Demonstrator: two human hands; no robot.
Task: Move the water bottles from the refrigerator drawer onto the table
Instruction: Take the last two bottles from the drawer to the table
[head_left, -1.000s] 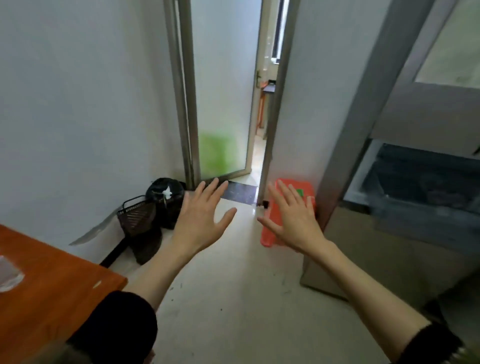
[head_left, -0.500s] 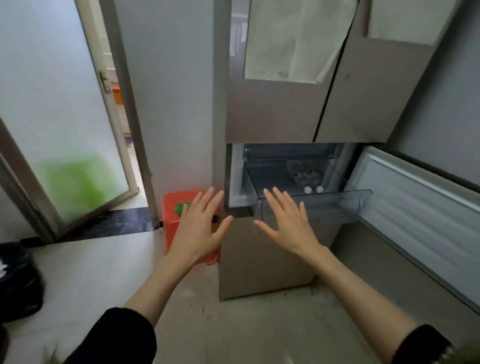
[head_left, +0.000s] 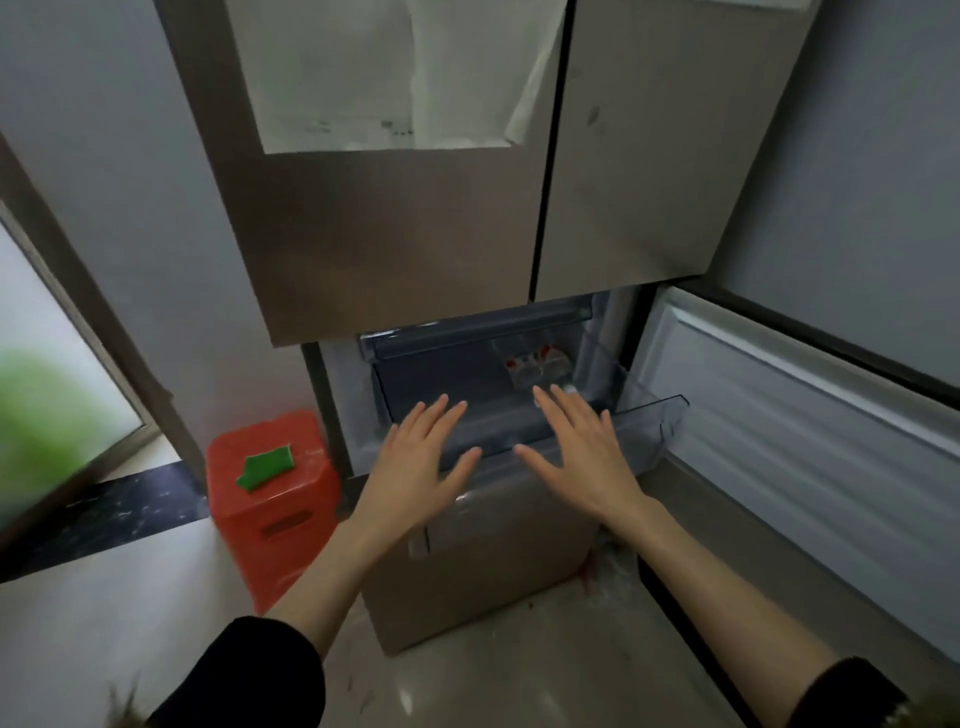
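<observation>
The refrigerator drawer (head_left: 644, 423), clear plastic, is pulled out under the closed upper doors. Water bottles (head_left: 535, 366) with red-marked labels lie at its back right, partly hidden by the drawer wall and my fingers. My left hand (head_left: 418, 460) hovers flat over the drawer's front left, fingers spread, holding nothing. My right hand (head_left: 579, 452) hovers over the front right edge, fingers apart and empty, its fingertips just short of the bottles. The table is out of view.
The lower refrigerator door (head_left: 810, 431) stands open to the right. A red plastic stool (head_left: 272, 499) with a green piece on top stands left of the refrigerator. A frosted glass door (head_left: 47, 395) is at the far left. Papers (head_left: 395, 73) hang on the upper door.
My view swung right from the doorway and table corner to the refrigerator and came closer. Both open hands moved forward and now hover over the pulled-out drawer.
</observation>
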